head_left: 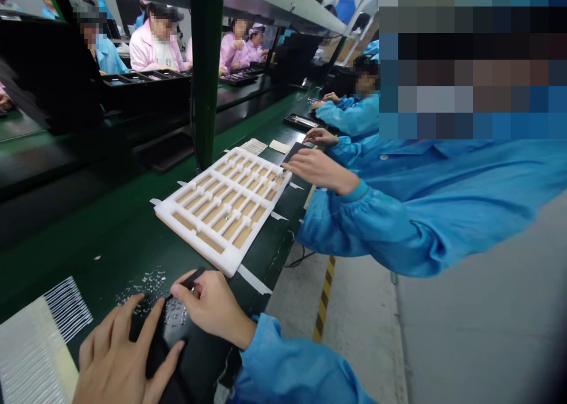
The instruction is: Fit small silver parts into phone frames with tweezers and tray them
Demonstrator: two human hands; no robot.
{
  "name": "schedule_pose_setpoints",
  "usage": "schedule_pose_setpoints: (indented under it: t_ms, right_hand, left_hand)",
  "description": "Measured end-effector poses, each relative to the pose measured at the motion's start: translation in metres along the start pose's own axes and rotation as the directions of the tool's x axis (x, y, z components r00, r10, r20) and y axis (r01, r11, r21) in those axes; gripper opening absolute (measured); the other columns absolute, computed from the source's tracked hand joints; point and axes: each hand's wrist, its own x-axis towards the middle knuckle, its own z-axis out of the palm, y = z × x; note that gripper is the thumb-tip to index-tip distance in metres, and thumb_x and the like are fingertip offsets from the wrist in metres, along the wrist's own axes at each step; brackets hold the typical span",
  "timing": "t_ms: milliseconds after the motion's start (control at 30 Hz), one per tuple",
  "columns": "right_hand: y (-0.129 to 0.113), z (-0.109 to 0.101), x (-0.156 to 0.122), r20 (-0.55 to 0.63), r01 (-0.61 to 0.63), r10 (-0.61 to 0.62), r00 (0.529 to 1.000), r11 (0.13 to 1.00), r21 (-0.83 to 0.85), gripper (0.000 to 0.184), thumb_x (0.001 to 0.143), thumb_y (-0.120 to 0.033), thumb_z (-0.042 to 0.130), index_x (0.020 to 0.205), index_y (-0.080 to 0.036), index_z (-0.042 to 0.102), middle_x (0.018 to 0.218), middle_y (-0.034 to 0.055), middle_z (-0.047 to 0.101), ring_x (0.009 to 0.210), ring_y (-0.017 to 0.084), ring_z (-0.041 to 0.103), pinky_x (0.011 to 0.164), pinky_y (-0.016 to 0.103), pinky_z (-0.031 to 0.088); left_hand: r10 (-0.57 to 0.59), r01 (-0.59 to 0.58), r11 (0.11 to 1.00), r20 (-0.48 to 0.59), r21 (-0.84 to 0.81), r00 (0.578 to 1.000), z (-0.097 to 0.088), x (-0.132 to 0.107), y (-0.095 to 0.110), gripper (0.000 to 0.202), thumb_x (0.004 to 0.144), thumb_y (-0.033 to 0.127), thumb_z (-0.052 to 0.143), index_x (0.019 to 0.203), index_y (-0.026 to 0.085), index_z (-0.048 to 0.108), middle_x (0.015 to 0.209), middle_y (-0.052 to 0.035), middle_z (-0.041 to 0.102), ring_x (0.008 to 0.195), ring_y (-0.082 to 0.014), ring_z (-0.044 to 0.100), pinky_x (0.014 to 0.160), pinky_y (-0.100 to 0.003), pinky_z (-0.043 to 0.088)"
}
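My right hand point(217, 305) pinches black tweezers point(193, 279), their tip pointing down toward small shiny metal pieces point(150, 284) scattered on the green work surface. Close to it on the left lies my left hand point(121, 354), its fingers spread and its index fingertip near the tweezers' tip. Below the left hand, between thumb and index finger, shows a dark flat object point(159, 351); most of it is hidden, and its kind is unclear. A sheet with rows of thin silvery strips point(68, 309) lies left of the left hand.
A white slotted tray point(195, 238) lies ahead, fixed with tape. Beyond it, a co-worker's hand point(321, 169) in a blue sleeve point(381, 221) holds a dark flat piece. A green post point(204, 73) rises behind the tray. More people sit across the line.
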Motion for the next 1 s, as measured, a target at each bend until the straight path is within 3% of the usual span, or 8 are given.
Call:
schedule_pose_setpoints:
  t_ms: [267,467,700,1000]
  right_hand:
    - [0.009,-0.011,-0.016,-0.15,0.044,-0.014,0.989,0.979,0.197,0.021,0.095,-0.032,0.072,0.096,-0.014,0.084,0.076,0.0059,0.078,0.056,0.014,0.06,0.05,0.023,0.043]
    - [0.016,-0.035,-0.039,-0.279,0.047,-0.019,0.96,0.994,0.095,0.02,0.097,-0.031,0.072,0.099,-0.017,0.084,0.079,0.0061,0.078,0.056,0.014,0.06,0.049,0.025,0.043]
    - [0.014,-0.039,-0.042,-0.263,0.116,-0.138,0.955,0.988,-0.098,0.018,0.099,-0.028,0.069,0.102,-0.018,0.084,0.09,0.0077,0.081,0.07,0.018,0.071,0.054,0.026,0.051]
    - [0.016,-0.042,-0.043,-0.228,0.138,-0.157,0.961,0.986,-0.097,0.016,0.098,-0.024,0.069,0.102,-0.019,0.084,0.096,0.0077,0.083,0.076,0.019,0.074,0.059,0.027,0.054]
  left_hand:
    - [-0.001,0.001,1.0,0.002,-0.002,1.0,0.0,0.001,-0.001,0.051,0.1,0.051,0.052,0.137,0.022,0.073,0.14,-0.0214,0.06,0.122,-0.0444,0.058,0.088,-0.056,0.047]
    - [-0.007,0.007,1.0,0.008,-0.003,1.0,-0.003,0.004,0.003,0.053,0.102,0.053,0.05,0.136,0.022,0.075,0.14,-0.0215,0.061,0.122,-0.0439,0.059,0.088,-0.056,0.047]
    - [-0.032,0.032,0.999,0.025,-0.001,0.999,-0.003,0.004,0.002,0.053,0.101,0.054,0.049,0.136,0.024,0.076,0.14,-0.0202,0.061,0.124,-0.043,0.058,0.09,-0.055,0.046]
    - [-0.06,0.06,0.998,0.061,-0.007,0.996,0.001,-0.001,-0.001,0.059,0.101,0.061,0.048,0.143,0.025,0.069,0.143,-0.0185,0.061,0.128,-0.0417,0.057,0.095,-0.053,0.045]
